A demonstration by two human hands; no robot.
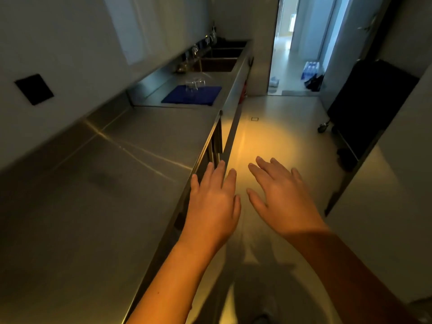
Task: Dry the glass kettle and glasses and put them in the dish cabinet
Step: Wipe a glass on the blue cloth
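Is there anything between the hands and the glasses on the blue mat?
Nothing visible does. The left hand and right hand are open and empty; only the steel counter stretches toward the glasses on the blue mat.

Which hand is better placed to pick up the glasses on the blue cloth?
Probably the left hand: it hovers by the counter edge, on the same side as the glasses. The right hand is over the floor. Both are open.
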